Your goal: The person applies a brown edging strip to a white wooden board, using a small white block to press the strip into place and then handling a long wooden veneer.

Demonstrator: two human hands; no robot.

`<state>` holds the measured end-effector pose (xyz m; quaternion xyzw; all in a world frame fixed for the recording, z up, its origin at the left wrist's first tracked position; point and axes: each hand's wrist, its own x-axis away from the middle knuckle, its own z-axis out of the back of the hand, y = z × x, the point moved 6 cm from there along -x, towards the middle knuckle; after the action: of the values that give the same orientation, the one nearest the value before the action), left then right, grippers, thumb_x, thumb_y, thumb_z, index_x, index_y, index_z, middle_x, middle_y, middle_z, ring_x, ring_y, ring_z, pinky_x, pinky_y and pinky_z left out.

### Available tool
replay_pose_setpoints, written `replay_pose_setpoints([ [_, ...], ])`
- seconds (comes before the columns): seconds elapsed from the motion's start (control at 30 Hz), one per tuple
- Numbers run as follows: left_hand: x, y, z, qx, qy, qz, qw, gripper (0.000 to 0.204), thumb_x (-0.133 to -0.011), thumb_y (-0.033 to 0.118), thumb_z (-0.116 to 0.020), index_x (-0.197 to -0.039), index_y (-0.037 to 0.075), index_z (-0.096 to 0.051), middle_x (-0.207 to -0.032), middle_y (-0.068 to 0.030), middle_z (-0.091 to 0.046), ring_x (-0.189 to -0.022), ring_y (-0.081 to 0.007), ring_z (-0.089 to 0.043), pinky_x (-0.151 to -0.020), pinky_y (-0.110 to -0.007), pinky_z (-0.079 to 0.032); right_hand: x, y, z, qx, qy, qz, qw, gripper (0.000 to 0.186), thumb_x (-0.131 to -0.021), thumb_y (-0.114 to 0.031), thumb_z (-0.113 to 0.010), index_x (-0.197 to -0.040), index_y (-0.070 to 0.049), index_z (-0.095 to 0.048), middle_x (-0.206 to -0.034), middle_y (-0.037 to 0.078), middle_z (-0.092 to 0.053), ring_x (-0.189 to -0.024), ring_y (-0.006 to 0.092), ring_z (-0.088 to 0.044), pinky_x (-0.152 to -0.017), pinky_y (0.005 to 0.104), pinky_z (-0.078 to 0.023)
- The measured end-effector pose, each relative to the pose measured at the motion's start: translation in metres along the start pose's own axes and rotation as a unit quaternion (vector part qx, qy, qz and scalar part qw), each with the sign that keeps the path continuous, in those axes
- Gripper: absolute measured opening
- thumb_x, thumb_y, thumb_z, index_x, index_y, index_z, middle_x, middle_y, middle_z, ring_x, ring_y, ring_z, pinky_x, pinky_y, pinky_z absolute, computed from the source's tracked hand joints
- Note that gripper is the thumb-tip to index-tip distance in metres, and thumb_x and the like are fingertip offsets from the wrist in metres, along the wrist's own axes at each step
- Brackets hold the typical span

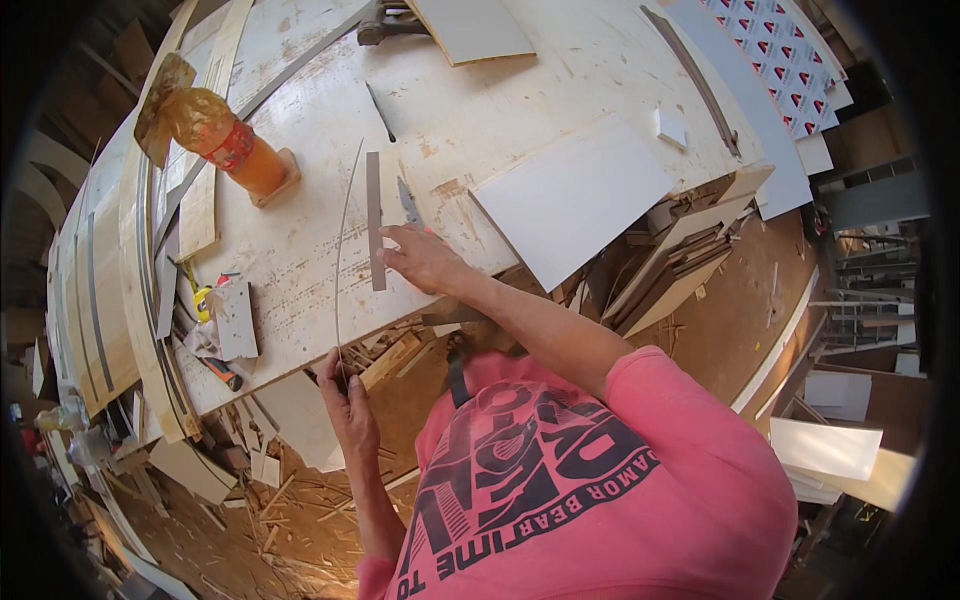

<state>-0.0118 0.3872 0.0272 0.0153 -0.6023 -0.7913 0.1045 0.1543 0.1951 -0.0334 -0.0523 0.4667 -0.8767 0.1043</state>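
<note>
My left hand (350, 405) is at the bench's front edge, its fingers closed on the lower end of a long thin strip (345, 230). That strip rises in a slight curve over the white bench top. My right hand (425, 260) lies on the bench with fingers apart, the fingertips touching a short, flat grey-brown strip (375, 190). Just beyond the right hand is a knife (409, 203), blade pointing away; an orange-red bit shows near the knuckles and the rest is hidden. Farther off lies a dark, narrow pointed piece (380, 112).
A bottle of orange liquid (235, 150) stands at left on the bench (300, 240). Near it are a yellow tape measure (203, 303) and an orange-black tool handle (222, 374). A white panel (575, 200) overhangs at right. Offcuts (680, 260) are stacked below; scraps litter the floor.
</note>
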Motion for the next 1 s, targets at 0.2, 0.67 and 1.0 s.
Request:
replay_pose_setpoints([
  [0.2,-0.021,0.055,-0.134,-0.167,-0.215,-0.203,0.941,0.047,-0.087,-0.004,-0.049,-0.133,0.004,-0.042,-0.101,-0.0123,-0.047,-0.088,-0.0251,-0.051,-0.081,-0.033,-0.043,0.097,0.030,0.122,-0.575,0.057,-0.117,0.808,0.042,-0.095,-0.039,-0.051,-0.121,-0.005,-0.050,-0.105,0.007,-0.062,-0.088,0.0157,-0.062,-0.071,0.0288,-0.052],
  [0.67,-0.012,0.045,-0.299,-0.113,-0.266,-0.272,0.918,0.039,-0.086,0.004,-0.052,-0.124,0.003,-0.046,-0.089,-0.0138,-0.056,-0.082,-0.0294,-0.055,-0.075,-0.037,-0.047,0.169,0.128,0.248,-0.480,0.206,-0.151,0.839,0.026,-0.096,-0.017,-0.051,-0.119,-0.004,-0.049,-0.099,0.007,-0.060,-0.084,0.0139,-0.061,-0.072,0.0270,-0.052],
  [1.0,-0.019,-0.052,-0.105,0.098,0.016,0.131,0.986,0.034,-0.096,0.012,-0.039,-0.127,0.001,-0.045,-0.096,-0.0078,-0.058,-0.072,-0.0148,-0.058,-0.067,-0.030,-0.050,0.101,0.044,0.156,-0.393,-0.060,-0.089,0.913,0.025,-0.096,-0.012,-0.051,-0.120,-0.005,-0.052,-0.100,0.007,-0.060,-0.081,0.0118,-0.061,-0.072,0.0275,-0.052],
])
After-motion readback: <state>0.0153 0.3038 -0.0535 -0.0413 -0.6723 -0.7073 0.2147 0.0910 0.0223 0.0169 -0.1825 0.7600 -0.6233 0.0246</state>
